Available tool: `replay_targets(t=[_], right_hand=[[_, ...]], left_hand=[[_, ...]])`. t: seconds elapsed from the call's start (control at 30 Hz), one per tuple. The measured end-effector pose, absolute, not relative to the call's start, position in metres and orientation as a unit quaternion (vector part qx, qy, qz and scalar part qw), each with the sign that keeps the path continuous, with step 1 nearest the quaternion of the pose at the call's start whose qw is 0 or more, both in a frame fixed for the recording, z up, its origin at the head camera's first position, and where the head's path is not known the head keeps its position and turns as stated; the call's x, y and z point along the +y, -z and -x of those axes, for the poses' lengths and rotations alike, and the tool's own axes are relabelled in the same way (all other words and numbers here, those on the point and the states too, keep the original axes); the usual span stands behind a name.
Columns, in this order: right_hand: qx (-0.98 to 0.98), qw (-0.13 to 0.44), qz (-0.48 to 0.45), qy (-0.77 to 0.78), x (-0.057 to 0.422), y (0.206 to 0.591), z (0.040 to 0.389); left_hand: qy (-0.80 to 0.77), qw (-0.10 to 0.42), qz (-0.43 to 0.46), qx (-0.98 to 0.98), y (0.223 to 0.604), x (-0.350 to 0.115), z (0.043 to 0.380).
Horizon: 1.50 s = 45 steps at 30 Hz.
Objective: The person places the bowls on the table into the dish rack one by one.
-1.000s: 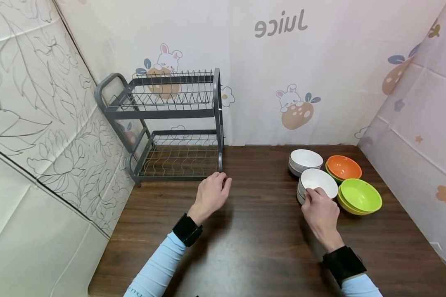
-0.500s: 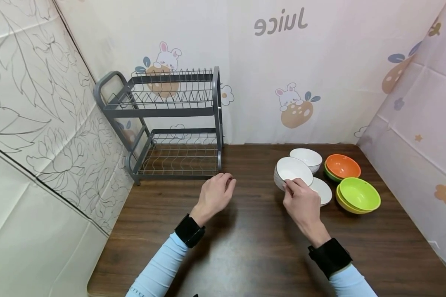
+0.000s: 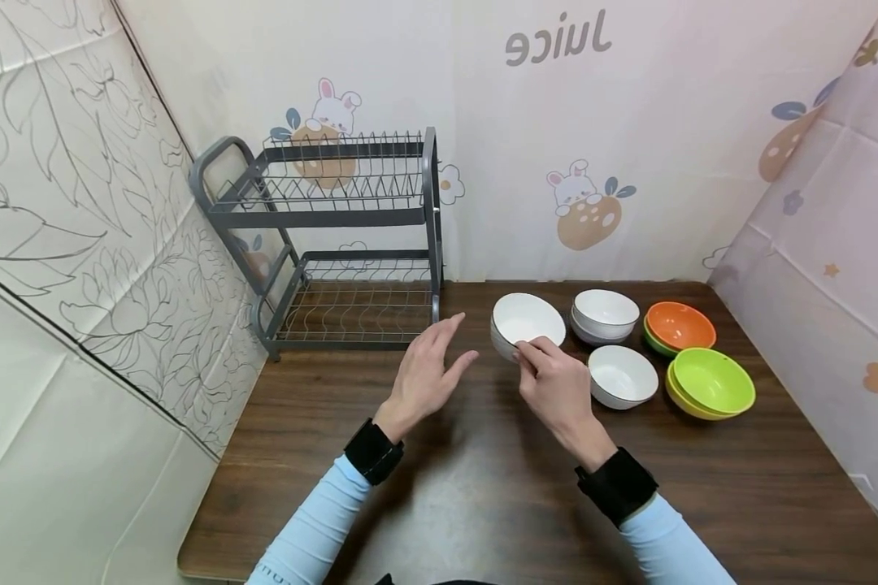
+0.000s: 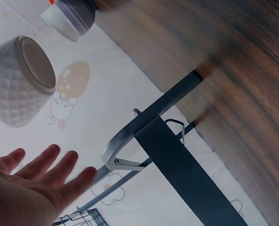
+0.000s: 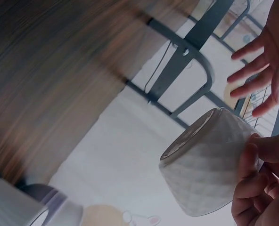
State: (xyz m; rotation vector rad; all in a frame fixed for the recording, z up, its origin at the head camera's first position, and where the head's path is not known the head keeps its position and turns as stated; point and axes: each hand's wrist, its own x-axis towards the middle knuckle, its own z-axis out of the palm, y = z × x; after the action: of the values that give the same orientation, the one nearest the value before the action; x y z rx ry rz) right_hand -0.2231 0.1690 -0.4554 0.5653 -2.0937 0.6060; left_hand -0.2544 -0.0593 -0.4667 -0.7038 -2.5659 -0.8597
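Note:
My right hand (image 3: 558, 388) pinches the near rim of a white bowl (image 3: 528, 318), held up over the table. In the right wrist view this bowl (image 5: 205, 160) shows a textured, quilted outside and its round foot. My left hand (image 3: 426, 372) is to the left of the bowl, fingers spread and straight, holding nothing; the left wrist view shows its fingers (image 4: 59, 172) apart from the bowl (image 4: 19, 82). Another white bowl (image 3: 623, 377) stands on the table to the right of my right hand. Behind it is a stack of white bowls (image 3: 605, 315).
A grey two-tier dish rack (image 3: 322, 218) stands at the back left, close beyond my left hand. At the right are an orange bowl (image 3: 679, 325) on a green one and a lime bowl (image 3: 713, 380) on a yellow one. Patterned cloth walls (image 3: 497, 162) border the wooden table (image 3: 483, 487).
My right hand has lifted the top white bowl off the front stack and carried it left, leaving one white bowl there. My left hand's fingers have opened out from a loose curl.

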Motion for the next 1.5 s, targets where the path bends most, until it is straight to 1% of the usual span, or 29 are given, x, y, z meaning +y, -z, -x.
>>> replay_targets(t=[0.27, 0.37, 0.7, 0.87, 1.0, 1.2, 1.37, 1.5], right_hand=[[-0.832, 0.416, -0.265, -0.252, 0.146, 0.456, 0.224], [-0.828, 0.410, -0.278, -0.262, 0.139, 0.458, 0.223], [-0.810, 0.404, -0.311, -0.290, 0.128, 0.459, 0.219], [-0.800, 0.405, -0.325, -0.301, 0.124, 0.459, 0.218], [-0.802, 0.385, -0.328, -0.317, 0.122, 0.461, 0.218], [-0.810, 0.342, -0.338, -0.337, 0.120, 0.465, 0.219], [-0.820, 0.323, -0.341, -0.328, 0.120, 0.469, 0.219], [-0.825, 0.316, -0.334, -0.329, 0.121, 0.472, 0.220]], left_hand=[[0.399, 0.153, 0.267, -0.864, 0.466, -0.064, 0.259], [0.409, 0.159, 0.272, -0.856, 0.469, -0.066, 0.260], [0.438, 0.211, 0.303, -0.820, 0.469, -0.071, 0.263], [0.454, 0.222, 0.299, -0.809, 0.468, -0.073, 0.261], [0.462, 0.226, 0.296, -0.805, 0.467, -0.076, 0.260], [0.475, 0.249, 0.291, -0.792, 0.466, -0.083, 0.258], [0.470, 0.290, 0.296, -0.779, 0.463, -0.092, 0.259], [0.435, 0.328, 0.294, -0.785, 0.456, -0.106, 0.263]])
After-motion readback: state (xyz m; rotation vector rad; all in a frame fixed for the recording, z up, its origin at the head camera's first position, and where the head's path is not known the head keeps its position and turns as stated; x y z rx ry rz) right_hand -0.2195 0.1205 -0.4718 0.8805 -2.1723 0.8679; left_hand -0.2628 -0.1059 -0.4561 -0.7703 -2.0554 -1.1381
